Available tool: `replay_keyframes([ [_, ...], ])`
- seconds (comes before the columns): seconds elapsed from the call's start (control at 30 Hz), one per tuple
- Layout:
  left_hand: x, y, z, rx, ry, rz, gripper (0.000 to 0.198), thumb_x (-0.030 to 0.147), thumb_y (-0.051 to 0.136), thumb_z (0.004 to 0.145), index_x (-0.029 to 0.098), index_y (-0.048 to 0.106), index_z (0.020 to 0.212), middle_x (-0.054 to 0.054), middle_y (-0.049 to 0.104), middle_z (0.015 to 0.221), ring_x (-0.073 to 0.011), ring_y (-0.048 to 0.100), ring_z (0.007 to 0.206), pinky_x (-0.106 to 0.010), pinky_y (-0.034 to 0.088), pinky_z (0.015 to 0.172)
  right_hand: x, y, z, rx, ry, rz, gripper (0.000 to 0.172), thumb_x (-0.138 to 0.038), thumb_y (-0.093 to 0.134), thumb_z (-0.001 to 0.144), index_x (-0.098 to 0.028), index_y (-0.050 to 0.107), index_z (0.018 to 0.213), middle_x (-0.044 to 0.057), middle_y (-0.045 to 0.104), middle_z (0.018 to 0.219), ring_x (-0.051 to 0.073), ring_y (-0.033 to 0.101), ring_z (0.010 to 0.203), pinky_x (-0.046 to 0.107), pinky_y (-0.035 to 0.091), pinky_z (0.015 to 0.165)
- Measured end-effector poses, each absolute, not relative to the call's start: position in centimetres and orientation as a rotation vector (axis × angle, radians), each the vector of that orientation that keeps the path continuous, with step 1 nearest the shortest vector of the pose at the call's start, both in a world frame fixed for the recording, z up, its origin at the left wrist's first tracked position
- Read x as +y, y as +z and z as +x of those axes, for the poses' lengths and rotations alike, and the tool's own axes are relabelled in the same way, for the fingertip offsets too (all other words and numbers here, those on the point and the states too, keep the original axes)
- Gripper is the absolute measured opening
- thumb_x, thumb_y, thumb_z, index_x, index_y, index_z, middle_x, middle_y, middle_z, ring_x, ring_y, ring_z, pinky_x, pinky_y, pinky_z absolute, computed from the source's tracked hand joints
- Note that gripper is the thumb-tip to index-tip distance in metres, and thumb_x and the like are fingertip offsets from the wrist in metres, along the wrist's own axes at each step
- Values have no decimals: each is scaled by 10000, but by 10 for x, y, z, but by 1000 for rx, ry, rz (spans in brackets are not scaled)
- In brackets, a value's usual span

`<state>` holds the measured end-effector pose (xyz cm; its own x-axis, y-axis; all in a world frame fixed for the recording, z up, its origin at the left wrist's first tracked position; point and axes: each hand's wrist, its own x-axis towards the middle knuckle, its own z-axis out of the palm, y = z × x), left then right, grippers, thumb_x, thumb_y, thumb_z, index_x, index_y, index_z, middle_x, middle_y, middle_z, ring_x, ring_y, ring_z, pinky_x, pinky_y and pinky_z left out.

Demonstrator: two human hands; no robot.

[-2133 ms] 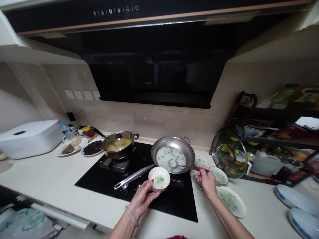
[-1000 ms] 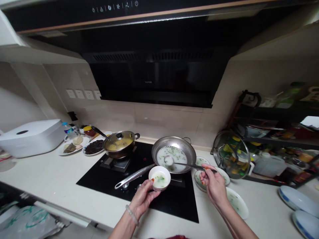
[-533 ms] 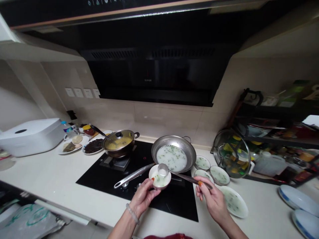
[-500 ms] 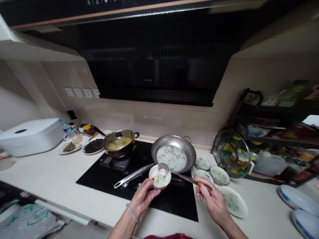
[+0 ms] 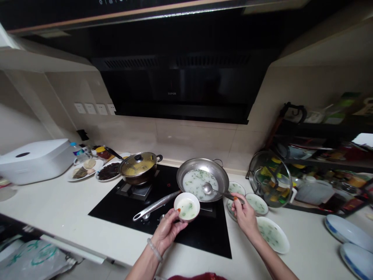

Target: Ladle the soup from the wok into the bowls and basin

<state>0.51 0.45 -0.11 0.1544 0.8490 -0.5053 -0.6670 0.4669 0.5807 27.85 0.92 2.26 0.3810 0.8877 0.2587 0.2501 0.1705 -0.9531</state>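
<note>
My left hand (image 5: pixel 168 230) is closed round a small white bowl (image 5: pixel 187 207) with pale soup and green bits, held above the black cooktop (image 5: pixel 122 206). My right hand (image 5: pixel 244 215) grips the handle of a metal ladle (image 5: pixel 208 188). The ladle's cup hangs over the steel pan (image 5: pixel 203 179), which holds white soup with greens. The pan's long handle (image 5: pixel 154 205) points to the front left, passing just left of the bowl.
A lidded pot (image 5: pixel 138 168) sits on the left burner. Several filled bowls (image 5: pixel 257 203) and a plate (image 5: pixel 273 234) stand right of the pan. A glass lid (image 5: pixel 269 179) leans on a rack. Plates of food (image 5: pixel 108 171) and a white cooker (image 5: pixel 33 160) lie left.
The ladle was over the bowl half a second ago; it has swung back over the pan. The bowl holds more soup. My left hand has kept still.
</note>
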Motion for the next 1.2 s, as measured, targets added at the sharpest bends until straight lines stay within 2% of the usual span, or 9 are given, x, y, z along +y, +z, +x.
replay_keyframes([
  [0.27,2,0,4,899,1103,229,199,104,633,762,146,492,896,-52,645,716,-184,675,589,-315,586,586,18,12,271,-1191,609,-1390,331,-455,538,741,-200,645,922,-23,541,533,160,530,462,271,424,453],
  [0.47,2,-2,3,904,1107,219,199,103,643,753,144,498,882,-45,632,699,-177,668,572,-313,584,575,26,2,278,-1038,697,-1332,407,-537,543,756,-181,581,950,-42,519,513,136,477,401,248,379,383],
  [1.2,-1,-4,7,894,1097,261,154,106,605,784,138,485,875,-54,635,701,-190,675,608,-311,582,588,15,23,280,-847,747,-1223,432,-543,626,702,-171,551,908,-43,527,507,128,488,429,234,371,383],
])
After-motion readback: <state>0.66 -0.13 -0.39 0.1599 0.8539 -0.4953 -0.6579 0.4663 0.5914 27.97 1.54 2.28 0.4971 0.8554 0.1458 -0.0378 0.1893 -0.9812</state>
